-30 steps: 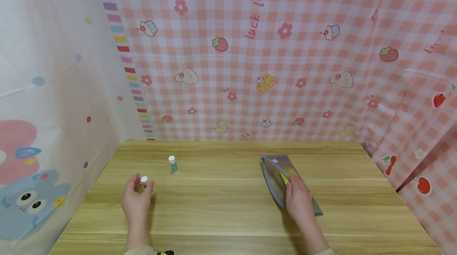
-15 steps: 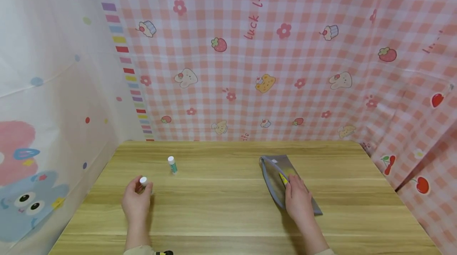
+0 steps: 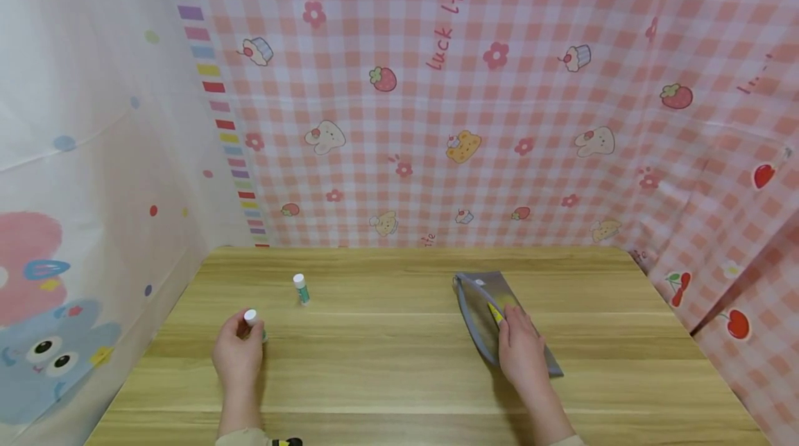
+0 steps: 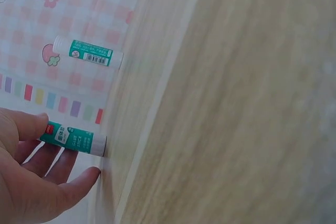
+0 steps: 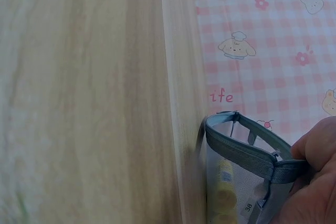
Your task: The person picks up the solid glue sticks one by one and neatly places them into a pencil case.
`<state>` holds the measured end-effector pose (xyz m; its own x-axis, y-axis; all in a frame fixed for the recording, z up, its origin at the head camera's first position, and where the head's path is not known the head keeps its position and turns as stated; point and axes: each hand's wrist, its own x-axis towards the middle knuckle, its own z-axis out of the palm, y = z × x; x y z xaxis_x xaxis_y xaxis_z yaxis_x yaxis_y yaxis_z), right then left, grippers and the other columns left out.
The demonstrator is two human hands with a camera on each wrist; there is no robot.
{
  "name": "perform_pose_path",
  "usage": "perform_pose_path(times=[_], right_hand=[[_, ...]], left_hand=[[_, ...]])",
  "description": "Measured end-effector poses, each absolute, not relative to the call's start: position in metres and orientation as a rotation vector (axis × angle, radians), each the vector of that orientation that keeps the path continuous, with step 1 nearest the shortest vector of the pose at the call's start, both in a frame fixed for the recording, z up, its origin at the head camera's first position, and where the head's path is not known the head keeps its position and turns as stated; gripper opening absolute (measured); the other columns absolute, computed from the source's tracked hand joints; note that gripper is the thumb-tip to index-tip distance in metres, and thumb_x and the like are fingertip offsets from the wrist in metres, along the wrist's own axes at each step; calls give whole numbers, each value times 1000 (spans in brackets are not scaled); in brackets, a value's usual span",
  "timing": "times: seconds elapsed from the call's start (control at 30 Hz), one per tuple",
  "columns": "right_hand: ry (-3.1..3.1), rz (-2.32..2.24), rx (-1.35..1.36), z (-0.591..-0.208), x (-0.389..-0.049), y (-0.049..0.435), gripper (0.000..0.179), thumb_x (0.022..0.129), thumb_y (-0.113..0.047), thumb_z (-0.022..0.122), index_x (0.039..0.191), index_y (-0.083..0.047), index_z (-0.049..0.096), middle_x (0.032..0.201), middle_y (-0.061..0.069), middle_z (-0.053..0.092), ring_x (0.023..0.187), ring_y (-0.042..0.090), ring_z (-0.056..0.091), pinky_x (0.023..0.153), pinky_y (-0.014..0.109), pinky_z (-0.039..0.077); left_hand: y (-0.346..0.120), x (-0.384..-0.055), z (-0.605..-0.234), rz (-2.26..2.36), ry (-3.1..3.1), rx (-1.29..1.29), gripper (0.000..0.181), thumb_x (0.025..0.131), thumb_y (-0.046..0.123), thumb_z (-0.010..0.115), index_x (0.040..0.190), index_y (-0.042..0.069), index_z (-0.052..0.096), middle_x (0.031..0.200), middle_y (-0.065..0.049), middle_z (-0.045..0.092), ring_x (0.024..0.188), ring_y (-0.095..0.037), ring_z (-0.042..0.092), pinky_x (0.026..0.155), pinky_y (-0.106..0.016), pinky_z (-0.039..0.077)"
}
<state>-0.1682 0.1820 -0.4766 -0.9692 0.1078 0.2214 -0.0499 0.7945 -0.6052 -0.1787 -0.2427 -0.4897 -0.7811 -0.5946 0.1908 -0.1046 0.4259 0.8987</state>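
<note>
My left hand pinches a green-and-white glue stick near its cap. The stick is upright, its lower end right at the tabletop. Farther back stands a second glue stick, apart from the hand. My right hand grips the edge of a grey mesh zipper pouch, thumb on one side of the blue-grey trim. The pouch's mouth gapes toward the left. Through the mesh shows a yellow item lying inside; its lower part is hidden.
Both hands are over a wood-grain table. A pink checked cloth hangs behind its far edge, and a white printed cloth hangs at the left. A small black-and-yellow object shows by the left sleeve.
My left thumb and fingers have drawn closer together around the glue stick. The right hand and the pouch keep their place.
</note>
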Motion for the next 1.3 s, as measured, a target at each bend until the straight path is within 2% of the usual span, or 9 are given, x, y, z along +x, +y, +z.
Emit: perform_pose_path(times=[0.13,0.27,0.43,0.53,0.6,0.67,1.0,1.2,1.3], right_hand=[[-2745,940,-46,-476,-168,182,41,104,-7,39,136,17,44,141,39,39,131,59,33,99,82,22],[-2751,950,-51,-476,-168,182,41,104,-8,39,136,17,44,142,39,38,132,58,32,99,82,20],[-2742,939,-49,-475,-167,182,40,104,-7,40,135,17,45,141,39,39,131,59,33,98,82,22],[-2751,947,-58,-475,-167,182,41,104,-8,39,136,17,44,141,39,39,131,59,32,99,82,21],[-2759,951,-63,-475,-167,182,41,104,-8,39,137,17,44,142,39,38,132,58,32,100,81,20],[-2770,957,-67,-474,-168,183,42,105,-9,38,138,17,43,143,38,37,133,58,31,101,81,19],[-2780,959,-70,-475,-169,183,43,105,-9,38,139,16,42,144,38,36,133,58,30,101,81,19],[-2772,953,-65,-475,-169,183,43,104,-9,38,138,16,43,143,38,37,133,58,30,100,81,20],[-2766,944,-63,-476,-170,183,42,104,-9,38,137,16,43,142,38,38,132,58,31,100,81,21]], left_hand=[[-243,-178,-490,-1315,-2191,576,32,92,-1,60,121,-15,59,117,-34,61,108,-44,60,78,-13,41],[-244,-179,-491,-1313,-2190,570,31,92,-2,59,120,-15,59,116,-34,61,107,-44,60,72,-5,34],[-245,-178,-490,-1327,-2215,587,32,92,-2,59,122,-15,58,118,-34,60,108,-44,59,78,-14,41],[-244,-178,-489,-1341,-2230,593,33,93,-1,59,123,-16,57,118,-35,59,109,-45,58,87,-31,48],[-244,-178,-489,-1344,-2236,596,34,94,0,59,123,-16,56,119,-35,59,108,-45,57,91,-45,48],[-244,-178,-489,-1348,-2240,598,34,94,0,59,124,-16,56,119,-35,59,108,-46,57,93,-51,47],[-242,-178,-486,-1344,-2259,597,34,94,1,59,125,-14,57,117,-33,60,107,-42,58,92,-47,46],[-239,-178,-483,-1365,-2275,578,35,95,2,60,127,-14,55,120,-34,59,109,-44,57,95,-53,47],[-237,-177,-480,-1367,-2283,571,35,95,2,61,126,-13,56,120,-33,59,109,-44,58,94,-52,49]])
